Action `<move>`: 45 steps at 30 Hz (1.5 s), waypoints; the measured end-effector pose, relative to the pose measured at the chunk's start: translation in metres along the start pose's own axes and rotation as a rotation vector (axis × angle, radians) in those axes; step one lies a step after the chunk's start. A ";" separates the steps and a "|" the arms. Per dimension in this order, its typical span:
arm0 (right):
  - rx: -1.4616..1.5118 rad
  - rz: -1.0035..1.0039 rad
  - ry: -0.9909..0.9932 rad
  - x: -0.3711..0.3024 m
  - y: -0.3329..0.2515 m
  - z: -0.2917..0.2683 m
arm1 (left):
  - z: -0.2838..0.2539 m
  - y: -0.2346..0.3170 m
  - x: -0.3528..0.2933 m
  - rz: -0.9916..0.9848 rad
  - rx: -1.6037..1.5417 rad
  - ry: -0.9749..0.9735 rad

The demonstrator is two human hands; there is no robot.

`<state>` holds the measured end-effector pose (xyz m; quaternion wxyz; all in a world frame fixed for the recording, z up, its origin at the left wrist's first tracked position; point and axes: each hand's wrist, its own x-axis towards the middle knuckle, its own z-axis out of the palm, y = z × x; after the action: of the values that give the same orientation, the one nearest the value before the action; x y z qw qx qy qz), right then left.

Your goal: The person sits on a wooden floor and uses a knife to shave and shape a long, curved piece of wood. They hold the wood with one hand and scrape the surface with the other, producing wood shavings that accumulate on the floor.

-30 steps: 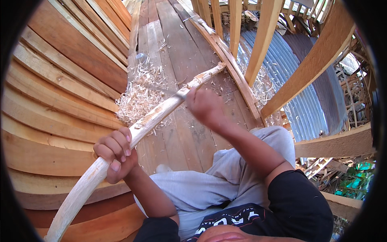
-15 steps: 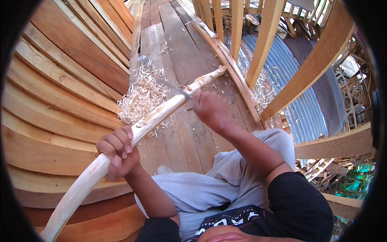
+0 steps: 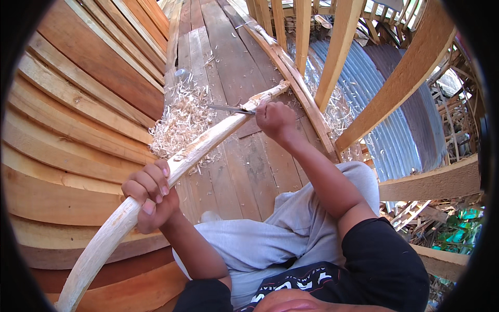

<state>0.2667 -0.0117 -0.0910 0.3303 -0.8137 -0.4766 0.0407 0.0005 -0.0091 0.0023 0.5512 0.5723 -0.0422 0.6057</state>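
Note:
A long pale stripped wooden pole (image 3: 208, 139) slants from the lower left up to the far right, its far end by the low rail. My left hand (image 3: 150, 195) wraps round its nearer part. In my right hand (image 3: 275, 120) is a knife, closed in the fist at its handle. The knife blade (image 3: 228, 108) points left and lies across the pole, touching it near the far end. Just past the blade the pole's surface is rough, with a lifted sliver. My fist hides most of the handle.
Curled wood shavings (image 3: 182, 117) are heaped on the plank floor (image 3: 228, 52), beside a small clear cup-like object (image 3: 181, 74). Curved wooden planks (image 3: 78, 122) rise on the left. Upright posts (image 3: 338, 52) and a low rail (image 3: 296, 78) stand on the right, with corrugated metal sheets (image 3: 374, 104) beyond.
My right hand and the knife have moved a little away along the pole, toward its far end. The left hand keeps its hold in nearly the same place.

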 end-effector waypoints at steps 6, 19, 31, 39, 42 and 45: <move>0.125 -0.160 -0.228 -0.058 -0.060 -0.021 | -0.013 0.005 -0.006 0.016 0.013 -0.005; 0.050 -0.021 0.035 0.016 0.026 0.016 | 0.001 -0.001 0.002 0.011 -0.010 -0.016; 0.004 -0.060 0.075 0.012 0.018 0.010 | -0.002 0.000 0.000 -0.005 0.020 0.061; 0.042 -0.075 0.030 0.007 0.031 0.021 | 0.000 0.001 -0.001 -0.007 0.009 0.024; 0.011 0.005 0.052 0.008 0.022 0.030 | -0.006 0.002 -0.001 0.010 0.013 0.035; 0.074 -0.133 -0.182 -0.033 -0.036 0.001 | -0.014 0.006 -0.007 0.041 0.030 0.023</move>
<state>0.2216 -0.0260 -0.0790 0.3173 -0.7604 -0.5558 0.1101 -0.0152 -0.0061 -0.0039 0.5305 0.5727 -0.0385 0.6238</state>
